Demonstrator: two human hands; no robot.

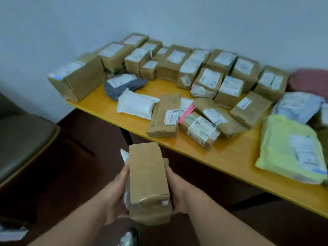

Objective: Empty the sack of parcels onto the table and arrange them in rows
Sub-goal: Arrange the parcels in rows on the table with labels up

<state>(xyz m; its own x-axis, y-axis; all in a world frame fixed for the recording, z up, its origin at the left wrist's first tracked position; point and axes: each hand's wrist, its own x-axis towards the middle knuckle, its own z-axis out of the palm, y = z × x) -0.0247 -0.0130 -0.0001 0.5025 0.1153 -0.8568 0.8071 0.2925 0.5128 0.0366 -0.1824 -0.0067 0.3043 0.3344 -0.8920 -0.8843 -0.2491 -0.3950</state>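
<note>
Box point(148, 181) clamped btwn both hands point(116, 190), lower centre; arranging step. Free table point(221, 157) spot needed nxt, w/ rows.

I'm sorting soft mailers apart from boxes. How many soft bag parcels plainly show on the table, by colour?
Grey bag: 1
White bag: 1
Yellow bag: 1
Pale blue bag: 1
Total: 4. The blurred right edge may hide more.

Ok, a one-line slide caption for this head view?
Both hands, left hand and right hand, hold a brown cardboard parcel short of the yellow table crowded with labelled parcels.
</note>
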